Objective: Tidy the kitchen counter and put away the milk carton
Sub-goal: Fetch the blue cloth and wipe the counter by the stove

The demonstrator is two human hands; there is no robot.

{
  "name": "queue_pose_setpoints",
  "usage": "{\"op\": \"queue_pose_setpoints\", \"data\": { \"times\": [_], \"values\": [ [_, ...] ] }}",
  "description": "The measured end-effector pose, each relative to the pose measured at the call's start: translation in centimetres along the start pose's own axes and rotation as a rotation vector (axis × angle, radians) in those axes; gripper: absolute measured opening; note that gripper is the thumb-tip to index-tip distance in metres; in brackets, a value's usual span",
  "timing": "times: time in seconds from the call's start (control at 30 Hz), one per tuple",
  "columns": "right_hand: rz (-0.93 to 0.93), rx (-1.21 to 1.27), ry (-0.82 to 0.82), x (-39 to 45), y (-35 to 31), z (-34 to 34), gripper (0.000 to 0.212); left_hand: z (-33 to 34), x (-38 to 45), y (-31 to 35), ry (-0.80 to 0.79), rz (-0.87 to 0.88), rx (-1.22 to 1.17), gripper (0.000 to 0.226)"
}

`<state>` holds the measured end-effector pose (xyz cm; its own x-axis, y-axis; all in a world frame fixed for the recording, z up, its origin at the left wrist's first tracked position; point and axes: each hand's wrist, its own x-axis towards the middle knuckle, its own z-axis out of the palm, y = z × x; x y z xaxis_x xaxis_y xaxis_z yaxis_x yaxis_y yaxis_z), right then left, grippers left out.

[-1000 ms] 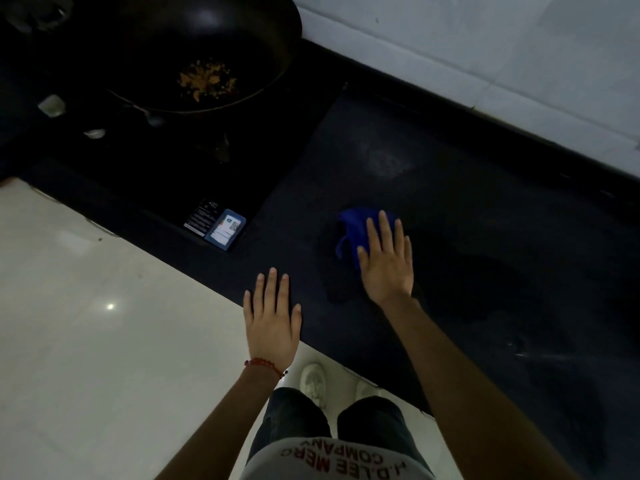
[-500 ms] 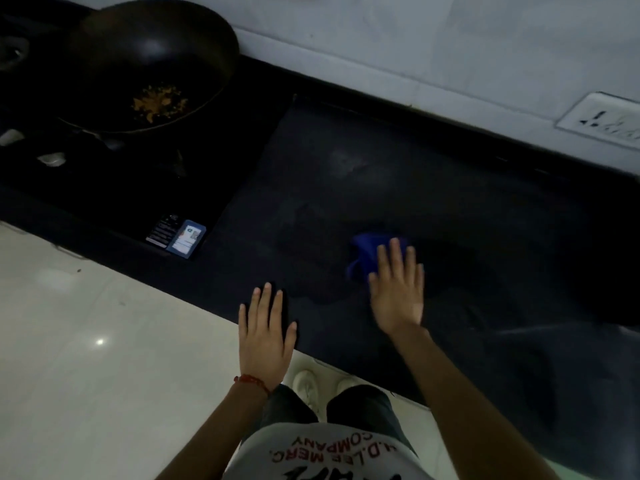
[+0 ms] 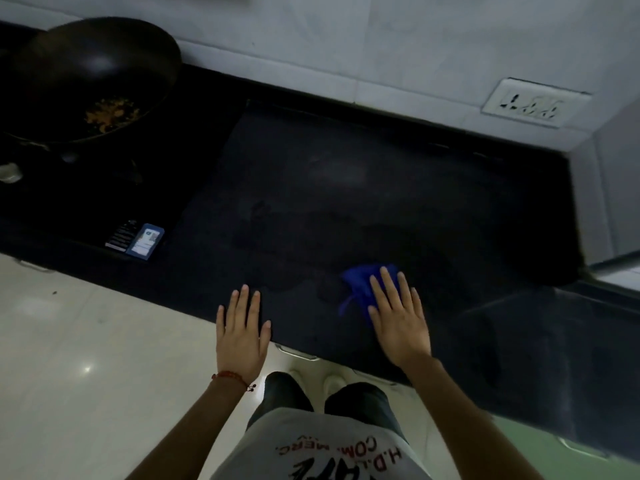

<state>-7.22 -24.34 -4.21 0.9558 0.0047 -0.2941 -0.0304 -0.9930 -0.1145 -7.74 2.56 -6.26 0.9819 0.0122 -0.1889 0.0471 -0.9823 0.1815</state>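
A small blue cloth (image 3: 358, 284) lies on the black stone counter (image 3: 346, 188), near its front edge. My right hand (image 3: 398, 320) presses flat on the cloth's right part, fingers spread, so half of the cloth is hidden. My left hand (image 3: 242, 330) rests flat at the counter's front edge, left of the cloth, holding nothing. Dark wet smears (image 3: 277, 237) mark the counter behind both hands. No milk carton is in view.
A black wok (image 3: 90, 77) with food scraps sits on the stove at the far left. Two small cards (image 3: 138, 239) lie by the stove's front corner. A wall socket (image 3: 533, 103) is on the tiled wall at the back right. A wall corner bounds the counter on the right.
My right hand has slid the blue cloth to the right and toward the front edge. My left hand has stayed at the edge. My view has shifted right, showing the socket.
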Motion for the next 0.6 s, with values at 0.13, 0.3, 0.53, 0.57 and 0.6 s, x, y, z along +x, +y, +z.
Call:
{"op": "queue_pose_setpoints", "data": {
  "times": [0.13,0.3,0.53,0.57,0.6],
  "values": [
    [0.158,0.027,0.058,-0.7,6.0,-1.1,0.06,-0.1,-0.2,0.2,-0.01,-0.019,-0.004,0.067],
    [0.259,0.103,0.018,-0.9,2.5,-1.5,0.054,-0.1,-0.8,0.7,-0.016,-0.052,-0.011,0.067],
    [-0.151,0.087,-0.039,-2.1,1.2,-1.0,0.073,0.0,-1.2,1.3,0.025,-0.061,-0.031,0.054],
    [-0.138,0.16,-0.018,-2.3,1.7,-1.1,0.076,-0.1,-1.3,1.2,0.022,-0.063,-0.025,0.054],
    [-0.087,0.219,0.048,-2.5,2.1,-1.3,0.072,-0.2,-1.3,1.2,0.01,-0.067,-0.025,0.055]
  ]
}}
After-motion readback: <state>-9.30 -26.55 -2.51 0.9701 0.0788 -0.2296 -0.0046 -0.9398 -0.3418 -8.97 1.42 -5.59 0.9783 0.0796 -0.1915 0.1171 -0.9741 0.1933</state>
